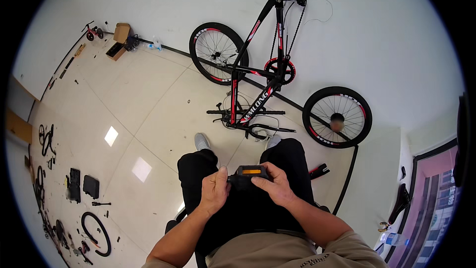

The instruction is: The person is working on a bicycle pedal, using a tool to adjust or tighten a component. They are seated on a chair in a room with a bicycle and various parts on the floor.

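Observation:
A black bicycle pedal (242, 180) with an orange reflector is held level over my lap. My left hand (215, 188) pinches the pedal's left end, where the axle seems to be; the fingers cover it. Around the right side of the pedal body my right hand (273, 183) is closed, thumb along its near edge. Past my feet, a black and red bicycle frame (258, 101) leans upended against the wall, its handlebar and fork low on the floor. The red chainring (280, 71) sits partway up it.
Two loose wheels lean on the wall, one left of the frame (218, 26) and one right (367, 119). An open cardboard box (115, 51) stands far left. Tool cases (91, 187), a tyre (106, 233) and scattered parts lie left. A saddle (399, 203) and bottle (394, 239) are at right.

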{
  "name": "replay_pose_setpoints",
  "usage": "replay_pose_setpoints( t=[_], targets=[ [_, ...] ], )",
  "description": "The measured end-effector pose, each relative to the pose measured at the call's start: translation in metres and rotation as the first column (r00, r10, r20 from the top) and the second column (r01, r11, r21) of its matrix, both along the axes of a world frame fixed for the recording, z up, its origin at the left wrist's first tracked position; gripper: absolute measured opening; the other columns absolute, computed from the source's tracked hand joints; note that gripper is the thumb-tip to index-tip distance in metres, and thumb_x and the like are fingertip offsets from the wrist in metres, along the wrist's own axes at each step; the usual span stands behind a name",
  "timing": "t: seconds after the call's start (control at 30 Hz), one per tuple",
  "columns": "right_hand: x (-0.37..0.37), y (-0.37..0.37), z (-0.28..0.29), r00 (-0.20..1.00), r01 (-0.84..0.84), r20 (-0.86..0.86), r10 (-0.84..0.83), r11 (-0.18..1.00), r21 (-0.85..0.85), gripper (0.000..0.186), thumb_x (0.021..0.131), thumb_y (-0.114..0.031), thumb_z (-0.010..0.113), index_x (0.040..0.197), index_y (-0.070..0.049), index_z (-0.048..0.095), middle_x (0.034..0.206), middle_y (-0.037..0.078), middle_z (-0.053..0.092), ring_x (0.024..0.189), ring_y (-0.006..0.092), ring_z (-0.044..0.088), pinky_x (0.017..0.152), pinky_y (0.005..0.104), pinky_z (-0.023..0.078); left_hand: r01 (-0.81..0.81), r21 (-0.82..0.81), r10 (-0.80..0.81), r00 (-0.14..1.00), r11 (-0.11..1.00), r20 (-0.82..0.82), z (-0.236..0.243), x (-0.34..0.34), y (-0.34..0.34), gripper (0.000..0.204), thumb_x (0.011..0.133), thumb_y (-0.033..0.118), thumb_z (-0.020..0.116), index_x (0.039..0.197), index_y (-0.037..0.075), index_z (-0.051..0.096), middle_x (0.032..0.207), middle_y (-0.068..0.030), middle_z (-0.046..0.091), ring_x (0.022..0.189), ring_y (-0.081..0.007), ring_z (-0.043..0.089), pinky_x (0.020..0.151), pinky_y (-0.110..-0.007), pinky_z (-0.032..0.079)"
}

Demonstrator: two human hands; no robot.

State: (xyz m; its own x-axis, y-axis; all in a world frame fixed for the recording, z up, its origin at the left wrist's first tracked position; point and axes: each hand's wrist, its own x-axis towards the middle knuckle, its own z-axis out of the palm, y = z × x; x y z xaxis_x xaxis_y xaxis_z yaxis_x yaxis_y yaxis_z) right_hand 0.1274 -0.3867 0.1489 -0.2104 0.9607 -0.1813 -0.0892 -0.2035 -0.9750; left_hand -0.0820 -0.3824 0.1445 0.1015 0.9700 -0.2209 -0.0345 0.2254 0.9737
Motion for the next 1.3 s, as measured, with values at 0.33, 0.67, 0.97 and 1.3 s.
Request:
replay_pose_setpoints(
  t=[0.33,0.67,0.97,1.3],
  targets=[
    [-0.016,-0.003,0.011,0.991,-0.100,0.083,0.103,0.994,-0.036,0.031,0.086,-0.018,0.078,0.111,-0.003,0.069,0.088,-0.001,0.067,0.079,0.0059,0.057,0.073,0.0236,0.049,0.053,0.012,-0.052,0.998,0.999,-0.043,0.003,-0.015,-0.006,0.053,0.107,0.034,0.042,0.062,0.006,0.048,0.054,0.0000,0.047,0.050,-0.0081,0.045,0.047,-0.026,0.037],
    [-0.013,-0.003,0.009,0.996,0.035,-0.077,-0.046,0.990,-0.134,0.030,0.086,-0.013,0.077,0.112,0.000,0.069,0.096,0.001,0.069,0.088,0.0075,0.062,0.080,0.0243,0.053,0.063,0.195,-0.071,0.997,0.979,0.034,0.009,-0.006,-0.002,0.013,0.099,0.012,0.058,0.105,0.001,0.060,0.084,-0.0014,0.058,0.071,-0.0078,0.053,0.065,-0.022,0.045],
    [-0.015,-0.003,0.007,0.991,0.006,-0.129,-0.026,0.988,-0.157,0.031,0.085,-0.009,0.078,0.113,-0.001,0.068,0.098,0.001,0.068,0.090,0.0078,0.062,0.082,0.0239,0.051,0.032,0.228,-0.049,0.996,0.973,0.072,0.010,-0.008,-0.003,0.016,0.097,0.008,0.061,0.111,0.001,0.062,0.088,-0.0006,0.059,0.074,-0.0076,0.054,0.068,-0.022,0.046],
    [-0.021,-0.009,0.004,0.989,-0.011,-0.149,-0.012,0.989,-0.149,0.032,0.086,-0.014,0.077,0.113,-0.001,0.068,0.097,0.000,0.069,0.088,0.0062,0.059,0.081,0.0237,0.050,0.016,0.330,0.014,0.996,0.944,-0.088,0.005,-0.014,-0.004,0.013,0.096,0.013,0.064,0.095,0.001,0.061,0.077,0.0001,0.059,0.069,-0.0065,0.051,0.063,-0.022,0.043]
  ],
)
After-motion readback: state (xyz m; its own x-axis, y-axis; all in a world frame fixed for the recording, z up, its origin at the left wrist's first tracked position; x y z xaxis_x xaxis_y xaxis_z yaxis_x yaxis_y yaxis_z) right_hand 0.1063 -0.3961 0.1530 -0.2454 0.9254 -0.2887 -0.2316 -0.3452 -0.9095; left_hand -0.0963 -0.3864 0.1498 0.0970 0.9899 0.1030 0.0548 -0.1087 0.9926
